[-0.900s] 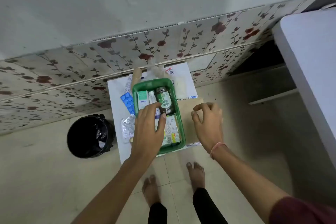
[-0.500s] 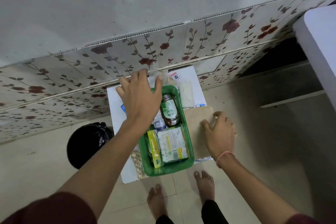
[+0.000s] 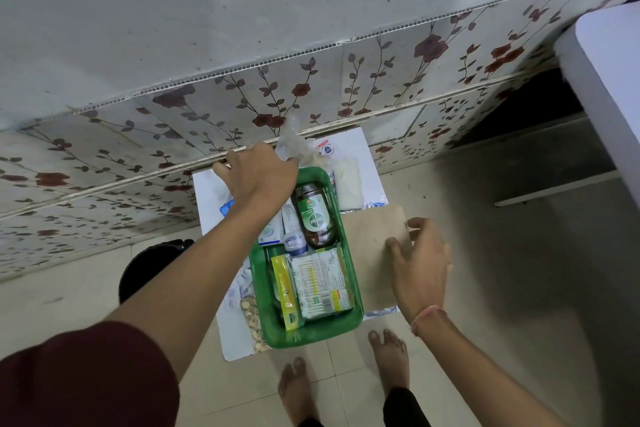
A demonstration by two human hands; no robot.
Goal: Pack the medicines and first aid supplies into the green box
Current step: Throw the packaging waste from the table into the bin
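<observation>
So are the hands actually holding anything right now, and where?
The left hand reaches over the green box toward a clear plastic bag; whether it grips it cannot be told. The right hand rests on a brown card's edge.

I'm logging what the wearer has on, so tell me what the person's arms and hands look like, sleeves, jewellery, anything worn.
Both hands are bare, with no gloves or rings visible. The left arm has a dark maroon sleeve ending above the elbow, leaving the forearm uncovered up to the left hand. The right hand has a thin pinkish-red thread band around the wrist; no sleeve shows on that forearm.
</observation>
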